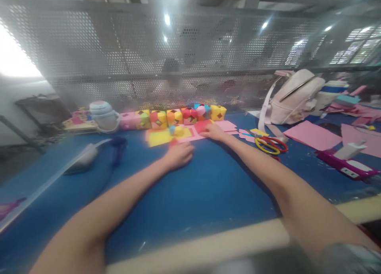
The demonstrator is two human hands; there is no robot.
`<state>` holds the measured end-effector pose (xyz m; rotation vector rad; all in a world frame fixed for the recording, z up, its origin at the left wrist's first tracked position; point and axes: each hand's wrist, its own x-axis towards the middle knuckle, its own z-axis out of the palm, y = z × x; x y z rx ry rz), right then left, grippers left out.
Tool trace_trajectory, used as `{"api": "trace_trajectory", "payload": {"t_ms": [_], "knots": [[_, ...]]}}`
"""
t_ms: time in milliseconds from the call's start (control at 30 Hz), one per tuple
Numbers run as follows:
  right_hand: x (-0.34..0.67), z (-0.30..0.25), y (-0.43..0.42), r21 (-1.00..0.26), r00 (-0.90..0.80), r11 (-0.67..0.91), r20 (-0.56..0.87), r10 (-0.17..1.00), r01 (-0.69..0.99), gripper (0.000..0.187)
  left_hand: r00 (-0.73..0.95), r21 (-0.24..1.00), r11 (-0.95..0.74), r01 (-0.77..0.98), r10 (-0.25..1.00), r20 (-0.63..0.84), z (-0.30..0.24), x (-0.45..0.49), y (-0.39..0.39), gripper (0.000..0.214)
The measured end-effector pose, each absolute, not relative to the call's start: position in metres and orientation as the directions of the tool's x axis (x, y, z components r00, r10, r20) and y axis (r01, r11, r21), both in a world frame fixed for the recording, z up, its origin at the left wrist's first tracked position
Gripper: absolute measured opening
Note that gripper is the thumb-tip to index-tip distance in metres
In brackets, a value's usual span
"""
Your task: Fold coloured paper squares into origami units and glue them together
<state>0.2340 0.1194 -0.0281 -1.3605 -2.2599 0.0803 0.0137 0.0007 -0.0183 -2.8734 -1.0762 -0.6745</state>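
Both my arms reach far across a blue table (190, 194). My right hand (214, 132) rests on a red paper square (202, 126) lying among pink sheets (226, 126); its fingers are blurred. My left hand (179, 154) lies knuckles-up on the table, fingers curled, just in front of yellow paper (160, 137); a bit of red shows at its far edge. A row of folded multicoloured paper cubes (175, 117) lines the back edge against a perforated metal screen (190, 55).
Red and yellow scissors (272, 144) lie right of my right forearm. A pink backpack (294, 95), pink paper sheets (312, 135) and a magenta tray (347, 166) fill the right side. A pale blue lidded container (104, 115) and a blurred blue object (119, 147) sit left.
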Motion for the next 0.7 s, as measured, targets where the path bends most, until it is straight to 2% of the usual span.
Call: {"api": "trace_trajectory", "payload": {"t_ms": [133,300,400,500,567,633,700], "knots": [[0.247,-0.021,0.111,-0.434,-0.378,0.526,0.384,0.843,0.732,0.027,0.669,0.199,-0.759,0.62,0.644,0.371,-0.02,0.014,0.002,0.022],[0.24,0.0,0.091,-0.609,-0.225,0.512,0.486,0.844,0.605,0.029,0.57,0.349,-0.696,0.628,0.716,0.402,-0.021,0.016,0.001,0.016],[0.231,0.011,0.073,-0.718,-0.202,0.5,0.464,0.862,0.484,0.022,0.364,0.495,-0.58,0.647,0.805,0.469,-0.024,0.021,0.001,0.025],[0.223,0.016,0.056,-0.821,-0.265,0.448,0.371,0.89,0.354,0.019,0.126,0.642,-0.459,0.615,0.86,0.494,-0.025,0.03,-0.001,0.031],[0.22,0.014,0.047,-0.869,-0.307,0.395,0.305,0.902,0.298,0.019,0.043,0.795,-0.399,0.457,0.902,0.429,-0.023,0.036,-0.003,0.028],[0.218,0.008,0.042,-0.899,-0.331,0.345,0.251,0.91,0.269,0.018,0.038,0.942,-0.298,0.156,0.954,0.296,-0.022,0.039,-0.005,0.024],[0.218,0.0,0.04,-0.916,-0.344,0.306,0.208,0.916,0.259,0.018,0.08,0.979,-0.199,-0.048,0.976,0.202,-0.022,0.04,-0.006,0.023]]}}
